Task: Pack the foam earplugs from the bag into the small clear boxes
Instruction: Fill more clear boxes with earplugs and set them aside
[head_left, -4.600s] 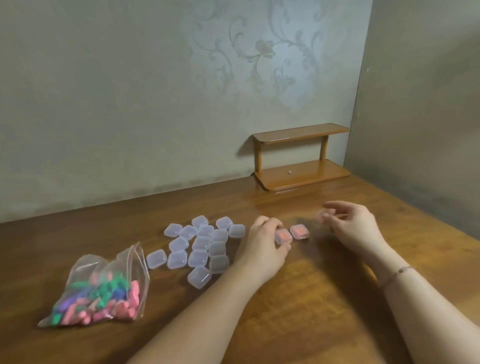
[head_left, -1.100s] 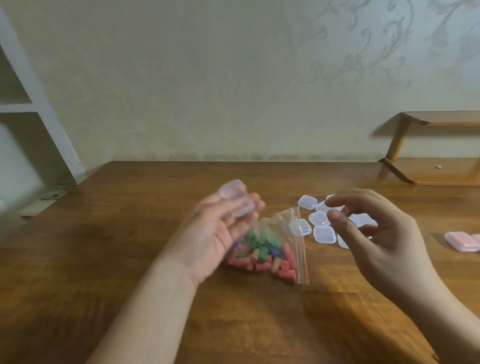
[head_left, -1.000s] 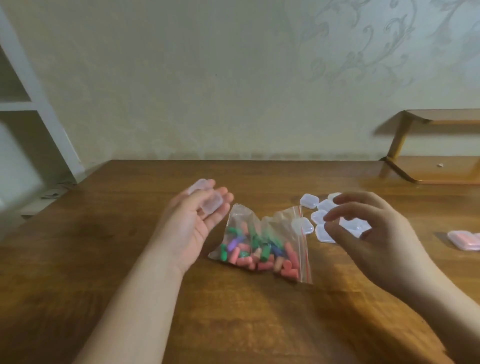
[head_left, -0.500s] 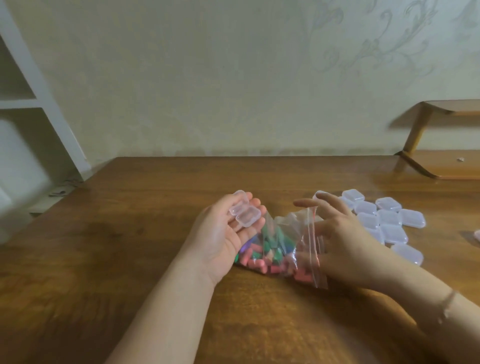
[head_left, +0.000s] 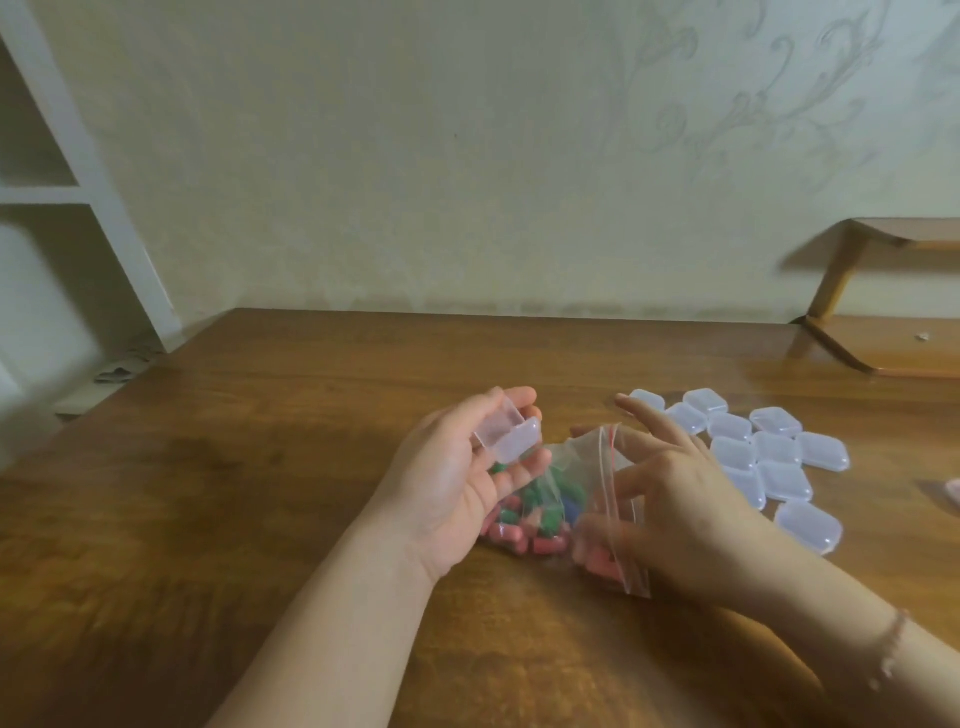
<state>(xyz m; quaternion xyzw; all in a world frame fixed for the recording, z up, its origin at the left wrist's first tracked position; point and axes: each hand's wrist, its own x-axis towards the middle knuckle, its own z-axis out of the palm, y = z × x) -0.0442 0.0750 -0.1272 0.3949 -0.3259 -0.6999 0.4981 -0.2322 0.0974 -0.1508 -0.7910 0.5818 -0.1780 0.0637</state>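
At far left, a white shelving unit (head_left: 78, 187) is standing beside the wooden counter (head_left: 234, 493). The left hand (head_left: 457, 483) is hovering palm-up over the counter, its grip curled around an open clear box (head_left: 506, 434) that is resting across the fingers; the lid is hinged back and the box interior is showing no contents. Directly below and right of this hand, the clear zip bag (head_left: 587, 499) is lying on the counter, and the foam earplugs (head_left: 530, 525) (pink, green, blue) are sitting inside it. The right hand (head_left: 680, 499) is resting at the bag's mouth, its grip pinching the plastic near the red seal strip, with the index finger extended. Whether any earplug is pinched there cannot be determined. Further right, a cluster of closed clear boxes (head_left: 769, 462) is lying flat on the counter, just beside the right hand. At far right, a small wooden shelf (head_left: 893, 343) is standing against the wall.
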